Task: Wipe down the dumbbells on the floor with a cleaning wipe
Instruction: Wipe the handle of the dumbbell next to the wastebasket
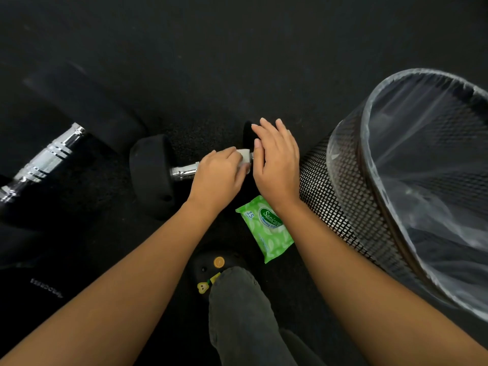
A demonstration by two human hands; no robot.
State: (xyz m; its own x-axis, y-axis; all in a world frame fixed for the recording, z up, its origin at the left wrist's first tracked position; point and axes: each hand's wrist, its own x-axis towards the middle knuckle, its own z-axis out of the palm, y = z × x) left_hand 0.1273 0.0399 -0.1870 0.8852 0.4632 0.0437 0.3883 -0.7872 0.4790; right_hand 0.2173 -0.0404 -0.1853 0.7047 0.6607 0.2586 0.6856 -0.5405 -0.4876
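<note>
A black dumbbell (150, 175) with a chrome handle lies on the dark floor in the middle of the view. My left hand (219, 178) is shut on a white cleaning wipe (244, 158) pressed around the handle's right part. My right hand (277, 165) rests with fingers spread on the dumbbell's right head, which is mostly hidden under it. A second, larger dumbbell (42, 162) with a chrome handle lies at the left. A green pack of wipes (266, 228) lies on the floor below my right wrist.
A black mesh waste bin (343, 194) with a clear plastic liner stands close on the right, tilted in view. My dark shoe with yellow charms (211, 270) and grey trouser leg (243, 318) are at the bottom centre. Dark rubber floor (237, 62) stretches behind.
</note>
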